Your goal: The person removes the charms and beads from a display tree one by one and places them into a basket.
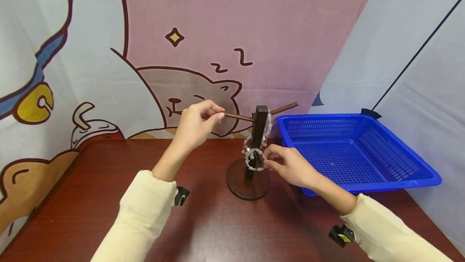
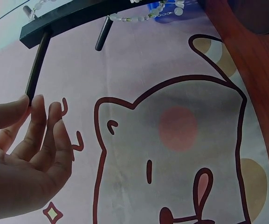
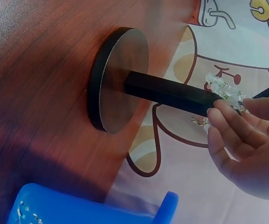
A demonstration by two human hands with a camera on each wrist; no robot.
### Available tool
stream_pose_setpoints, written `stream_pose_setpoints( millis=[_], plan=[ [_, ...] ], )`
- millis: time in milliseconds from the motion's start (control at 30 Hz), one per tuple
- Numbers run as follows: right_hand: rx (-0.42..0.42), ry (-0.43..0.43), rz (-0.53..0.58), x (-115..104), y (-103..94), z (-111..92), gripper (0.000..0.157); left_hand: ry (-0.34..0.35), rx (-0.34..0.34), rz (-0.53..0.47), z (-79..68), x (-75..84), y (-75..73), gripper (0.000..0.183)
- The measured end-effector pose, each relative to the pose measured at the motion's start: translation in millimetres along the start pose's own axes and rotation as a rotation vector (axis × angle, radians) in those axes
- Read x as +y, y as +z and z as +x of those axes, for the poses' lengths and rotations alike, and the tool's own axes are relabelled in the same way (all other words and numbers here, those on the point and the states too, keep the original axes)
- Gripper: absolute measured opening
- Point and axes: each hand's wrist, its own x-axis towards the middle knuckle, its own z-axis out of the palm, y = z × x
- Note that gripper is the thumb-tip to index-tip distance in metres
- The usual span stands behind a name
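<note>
A dark wooden stand point(image 1: 258, 133) with a round base point(image 1: 248, 189) is upright on the table. My left hand point(image 1: 197, 122) pinches the outer end of its left upper peg point(image 1: 237, 116) between thumb and fingers, also seen in the left wrist view. Low on the post, a clear beaded bracelet point(image 1: 250, 167) hangs at a short front peg point(image 1: 258, 157). The thumb and fingertips of my right hand point(image 1: 290, 165) pinch that bracelet's right side. More beaded strands point(image 1: 269, 126) hang by the right upper peg point(image 1: 285, 108) and behind the post. In the right wrist view, fingers partly hide the beads point(image 3: 225, 91).
A blue plastic basket point(image 1: 403, 185) stands on the right of the table, close to my right forearm. Small shiny beads point(image 3: 29, 214) show at it in the right wrist view. Behind the reddish-brown table point(image 1: 203, 221) hangs a cartoon-printed cloth point(image 1: 283, 32).
</note>
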Motion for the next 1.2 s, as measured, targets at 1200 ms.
stream_pose_setpoints(
  millis=[1200],
  plan=[
    [0.013,-0.12,-0.077,-17,-14.8,-15,0.013,-0.008,-0.003,0.004,-0.9,0.9,0.1,0.007]
  ],
)
